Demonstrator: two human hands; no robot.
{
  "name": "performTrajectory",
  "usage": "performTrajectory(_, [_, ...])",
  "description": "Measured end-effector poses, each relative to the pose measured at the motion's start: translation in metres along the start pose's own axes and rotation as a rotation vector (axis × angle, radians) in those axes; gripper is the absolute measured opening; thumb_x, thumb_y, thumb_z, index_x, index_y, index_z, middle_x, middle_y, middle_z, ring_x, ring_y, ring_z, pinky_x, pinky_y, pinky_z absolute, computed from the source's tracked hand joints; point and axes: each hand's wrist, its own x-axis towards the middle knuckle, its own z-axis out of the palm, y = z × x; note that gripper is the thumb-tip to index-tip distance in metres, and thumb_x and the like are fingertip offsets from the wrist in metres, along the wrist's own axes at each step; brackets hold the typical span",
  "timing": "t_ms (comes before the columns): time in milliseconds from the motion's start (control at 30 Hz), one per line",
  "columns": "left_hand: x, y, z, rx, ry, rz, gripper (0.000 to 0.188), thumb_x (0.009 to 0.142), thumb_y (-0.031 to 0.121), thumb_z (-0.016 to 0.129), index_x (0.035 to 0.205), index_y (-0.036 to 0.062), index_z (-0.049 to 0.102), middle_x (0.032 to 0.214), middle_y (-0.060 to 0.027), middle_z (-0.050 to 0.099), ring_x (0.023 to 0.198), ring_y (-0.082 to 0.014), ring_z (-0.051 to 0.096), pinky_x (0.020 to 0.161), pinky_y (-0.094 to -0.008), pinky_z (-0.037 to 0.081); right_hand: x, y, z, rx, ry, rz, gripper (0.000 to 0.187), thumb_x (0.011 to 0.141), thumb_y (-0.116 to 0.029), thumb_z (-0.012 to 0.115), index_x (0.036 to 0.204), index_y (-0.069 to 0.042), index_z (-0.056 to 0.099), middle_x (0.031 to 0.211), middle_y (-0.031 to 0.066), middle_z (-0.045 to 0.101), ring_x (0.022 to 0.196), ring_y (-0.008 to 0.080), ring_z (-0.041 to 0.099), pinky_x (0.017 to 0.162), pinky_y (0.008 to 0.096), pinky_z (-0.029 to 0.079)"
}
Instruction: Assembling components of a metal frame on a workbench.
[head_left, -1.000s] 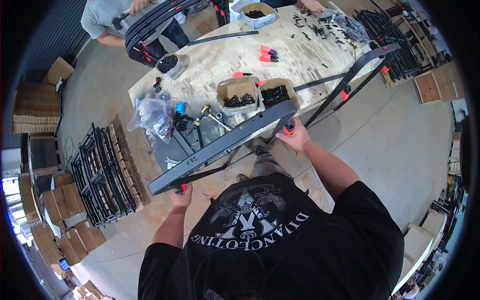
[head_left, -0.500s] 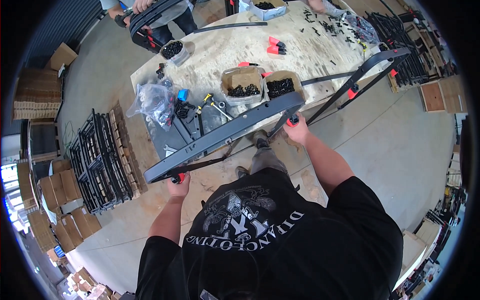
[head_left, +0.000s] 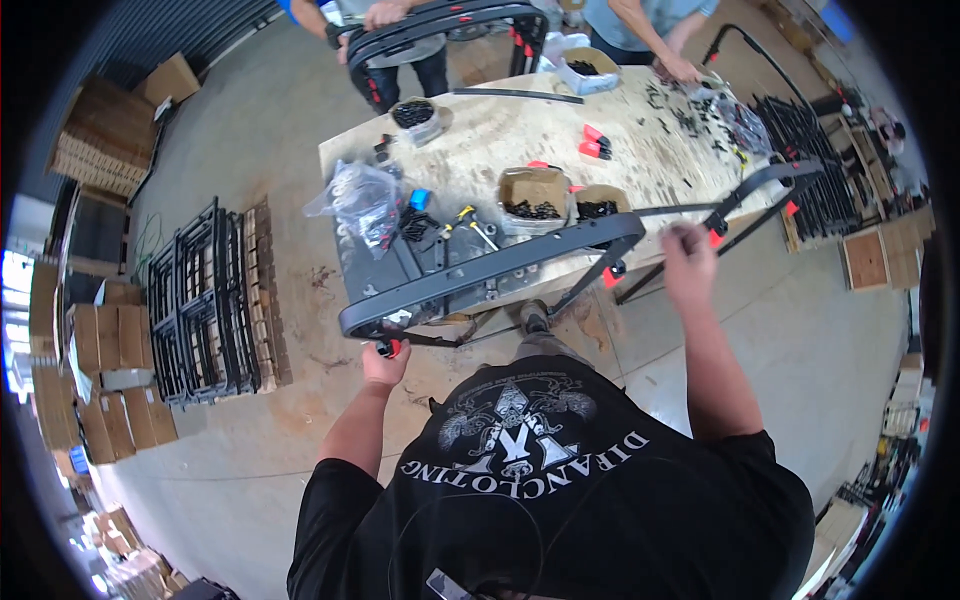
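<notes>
A long black metal frame with rounded corners lies slantwise across the near edge of the table. My left hand is closed round a red-and-black fitting at the frame's near left end. Up at the right, my right hand is in the air, blurred, with its fingers hard to make out. Beside it is a second red-and-black fitting, on the frame's other end. Farther right, another curved black frame rests over the table's corner, with red bits on its tubes.
On the wooden table stand boxes of black hardware, a plastic bag, a hammer and red-and-black pieces. Two people work across the table; one holds black frames. Stacked frames and cartons stand at left.
My right hand has let go of the fitting at the frame's right end and moved up and right. My left hand keeps its hold. The view has shifted, bringing a second co-worker into sight.
</notes>
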Motion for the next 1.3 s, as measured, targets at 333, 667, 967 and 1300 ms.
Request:
performTrajectory(333, [0.019, 0.001, -0.061, 0.186, -0.47, -0.205, 0.045, 0.07, 0.034, 0.087, 0.1, 0.0057, 0.07, 0.099, -0.0147, 0.074, 0.093, -0.0313, 0.071, 0.085, -0.0403, 0.055, 0.074, -0.159, 0.281, -0.23, -0.781, -0.411, 0.038, 0.084, -0.031, 0.07, 0.104, 0.001, 0.067, 0.098, 0.0201, 0.072, 0.092, 0.0328, 0.07, 0.082, 0.0405, 0.054])
performTrajectory(667, [0.169, 0.096, -0.133, 0.329, -0.089, 0.047, 0.033, 0.086, 0.019, 0.066, 0.113, 0.001, 0.069, 0.108, -0.0193, 0.073, 0.102, -0.0321, 0.07, 0.091, -0.0386, 0.054, 0.073, -0.106, 0.324, -0.622, -1.316, -0.301, 0.028, 0.077, -0.023, 0.064, 0.091, -0.001, 0.074, 0.091, 0.0216, 0.072, 0.087, 0.0349, 0.071, 0.078, 0.0446, 0.055])
performTrajectory(967, [0.364, 0.096, -0.038, 0.632, -0.237, 0.025, 0.041, 0.086, 0.033, 0.065, 0.116, 0.0053, 0.07, 0.113, -0.0191, 0.071, 0.105, -0.0359, 0.068, 0.094, -0.0438, 0.052, 0.071, -0.096, 0.316, -0.607, -1.37, -0.287, 0.026, 0.079, -0.023, 0.065, 0.091, -0.002, 0.074, 0.096, 0.0214, 0.071, 0.092, 0.0371, 0.069, 0.083, 0.046, 0.055])
performTrajectory(1300, [0.38, 0.095, 0.057, 0.965, -0.569, 0.144, 0.053, 0.078, 0.043, 0.077, 0.12, 0.0117, 0.07, 0.128, -0.0163, 0.066, 0.117, -0.0326, 0.064, 0.101, -0.0406, 0.05, 0.086, -0.1, 0.307, -0.667, -1.417, -0.19, 0.032, 0.083, -0.023, 0.063, 0.109, -0.004, 0.068, 0.105, 0.0183, 0.071, 0.101, 0.036, 0.068, 0.087, 0.0466, 0.053])
